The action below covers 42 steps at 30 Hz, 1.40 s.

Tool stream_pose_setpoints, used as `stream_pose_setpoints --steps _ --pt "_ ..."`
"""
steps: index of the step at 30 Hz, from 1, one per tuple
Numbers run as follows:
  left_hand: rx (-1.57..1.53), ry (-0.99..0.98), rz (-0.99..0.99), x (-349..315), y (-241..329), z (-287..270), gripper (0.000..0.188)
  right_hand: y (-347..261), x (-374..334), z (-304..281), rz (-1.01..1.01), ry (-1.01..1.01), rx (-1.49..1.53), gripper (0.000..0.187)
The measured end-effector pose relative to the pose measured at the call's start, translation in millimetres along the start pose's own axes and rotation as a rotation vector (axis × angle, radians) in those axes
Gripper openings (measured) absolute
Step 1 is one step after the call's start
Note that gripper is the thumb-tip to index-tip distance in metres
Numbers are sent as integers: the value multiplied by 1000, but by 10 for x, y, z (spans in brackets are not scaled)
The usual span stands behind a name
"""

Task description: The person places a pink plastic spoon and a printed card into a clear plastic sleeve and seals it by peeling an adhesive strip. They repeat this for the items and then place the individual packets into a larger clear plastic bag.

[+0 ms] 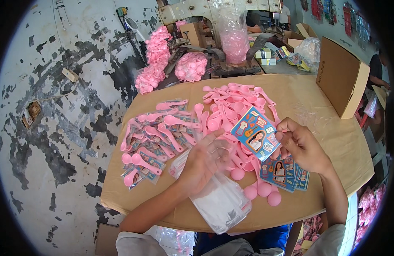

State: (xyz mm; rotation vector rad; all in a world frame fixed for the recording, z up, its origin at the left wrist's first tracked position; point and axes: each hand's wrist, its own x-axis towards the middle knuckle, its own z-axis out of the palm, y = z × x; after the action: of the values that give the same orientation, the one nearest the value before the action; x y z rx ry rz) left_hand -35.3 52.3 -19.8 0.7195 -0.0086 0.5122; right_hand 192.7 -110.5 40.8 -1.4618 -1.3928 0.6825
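My right hand (300, 146) pinches a blue printed card (256, 133) by its right edge, tilted above the heap. Under that hand lies a fanned stack of similar cards (280, 176). My left hand (202, 164) is raised left of the held card, its fingers blurred; clear film seems to shine around them, but I cannot make out a grip. Below its wrist rests a stack of clear plastic bags (220, 204). Loose pink spoons (231, 109) are heaped beyond both hands. To the left lie several clear packets, each with a pink spoon and card (156, 138).
Brown paper covers the table (133, 197). An upright cardboard box (340, 79) stands at its right edge. At the back are bagged pink spoons (191, 66) and a metal machine frame (205, 9). A peeling wall (56, 128) rises on the left; other people are at the far right.
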Motion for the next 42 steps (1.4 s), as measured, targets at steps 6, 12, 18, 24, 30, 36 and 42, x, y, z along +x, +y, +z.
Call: stream_pose_setpoints --steps 6,12,18,24,30,36,42 --pt "501 213 82 -32 -2 139 56 -89 7 -192 65 -57 -270 15" --pt "354 169 25 8 39 181 47 107 24 -366 -158 9 -710 14" --pt "541 230 125 16 4 127 38 76 59 -324 -42 113 -469 15" --pt "583 266 139 -4 2 155 32 158 71 -33 -66 75 -185 15" --pt "506 276 264 -56 14 50 25 219 102 138 -224 92 -117 13" --pt "491 329 284 -82 -11 156 23 342 90 309 -228 72 -46 13" --pt "513 398 220 -89 -59 241 27 316 82 495 -318 150 -274 13"
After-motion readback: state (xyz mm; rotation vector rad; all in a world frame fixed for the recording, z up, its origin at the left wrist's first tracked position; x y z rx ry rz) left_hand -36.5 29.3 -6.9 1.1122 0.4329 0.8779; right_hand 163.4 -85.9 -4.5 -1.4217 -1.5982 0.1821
